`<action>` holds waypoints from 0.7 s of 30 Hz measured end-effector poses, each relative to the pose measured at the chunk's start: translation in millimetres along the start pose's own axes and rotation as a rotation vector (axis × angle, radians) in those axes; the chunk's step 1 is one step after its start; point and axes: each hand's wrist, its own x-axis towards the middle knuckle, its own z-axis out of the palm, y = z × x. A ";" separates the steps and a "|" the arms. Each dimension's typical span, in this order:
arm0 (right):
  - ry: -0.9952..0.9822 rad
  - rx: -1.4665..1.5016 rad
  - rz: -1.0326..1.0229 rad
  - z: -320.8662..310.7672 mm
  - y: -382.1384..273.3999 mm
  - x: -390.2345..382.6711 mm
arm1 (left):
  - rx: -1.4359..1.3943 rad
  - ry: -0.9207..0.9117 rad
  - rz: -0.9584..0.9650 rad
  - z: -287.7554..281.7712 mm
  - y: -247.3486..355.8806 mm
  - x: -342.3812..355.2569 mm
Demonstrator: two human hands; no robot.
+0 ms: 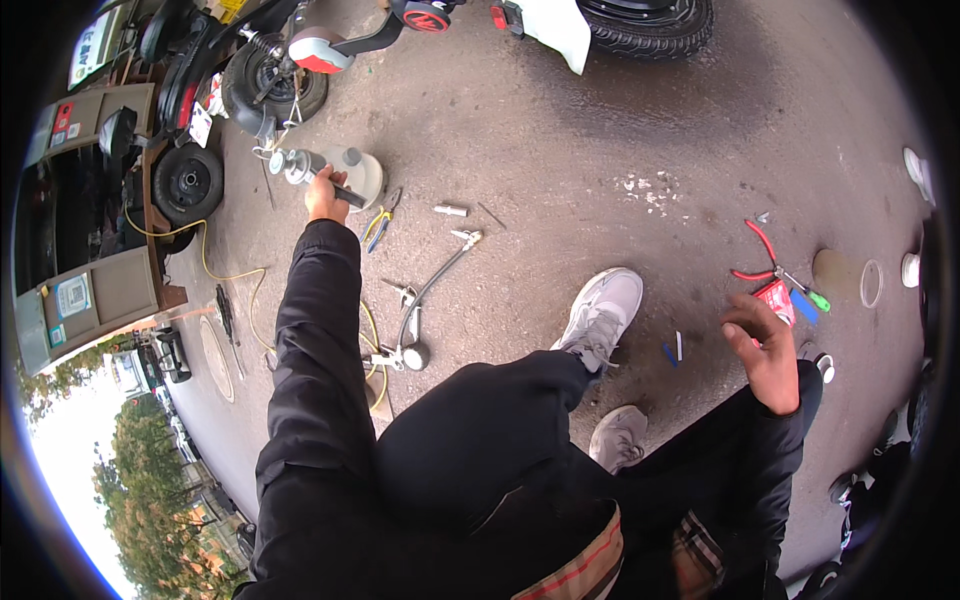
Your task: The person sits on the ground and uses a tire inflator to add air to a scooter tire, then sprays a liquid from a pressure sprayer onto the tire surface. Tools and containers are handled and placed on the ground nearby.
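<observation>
Two bare hands show against grey asphalt [620, 140]. At upper left of centre the left hand [322, 193], at the end of a long black sleeve, is clenched round the dark handle of a silver metal tool [305, 167], whose shiny head lies just beside a round pale grey canister [365, 172]. Near it, toward the top left of the frame, stand small black scooter wheels [187, 182]. Right of that hand, yellow-handled pliers [377, 224] lie on the ground, and a grey hose with a metal fitting [432, 285] runs down toward the frame's centre. At right of centre the right hand [762, 350] hangs loose, fingers half curled and grasping nothing, just below red-handled pliers [752, 255] and a green-handled screwdriver [806, 294]. A grey sneaker [602, 315] stands between the hands.
</observation>
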 end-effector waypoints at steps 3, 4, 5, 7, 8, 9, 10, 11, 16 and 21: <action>-0.040 0.014 0.006 7.7 0.9 5.9 | -0.137 0.036 -0.064 -54.4 -4.8 60.0; -0.056 0.022 -0.005 9.2 0.1 9.5 | -0.151 0.031 -0.031 -74.7 -5.4 72.6; -0.031 -0.014 0.004 9.3 -1.1 11.5 | -0.107 -0.009 -0.079 -95.6 0.9 82.5; -0.029 -0.049 0.061 5.8 -2.3 16.0 | 0.032 -0.134 -0.022 -124.7 -7.3 82.9; -0.012 -0.134 -0.043 2.6 -2.5 17.7 | 0.003 -0.161 -0.045 -130.6 -11.0 79.3; -0.011 -0.059 0.012 -1.5 -2.9 17.7 | 0.002 -0.171 -0.041 -135.9 -16.7 70.2; 0.013 -0.076 0.011 -6.5 -2.9 17.9 | -0.017 -0.151 -0.017 -140.0 -26.0 58.2; 0.014 -0.059 -0.007 -12.8 -2.3 18.7 | 0.005 -0.197 -0.009 -146.2 -31.4 42.6; 0.218 -0.304 -0.017 -71.8 25.8 7.9 | 0.004 -0.259 -0.055 -151.8 -54.8 -25.0; 1.065 -0.723 0.087 -195.5 99.2 3.5 | 0.174 -0.122 0.002 -140.4 -54.8 -87.9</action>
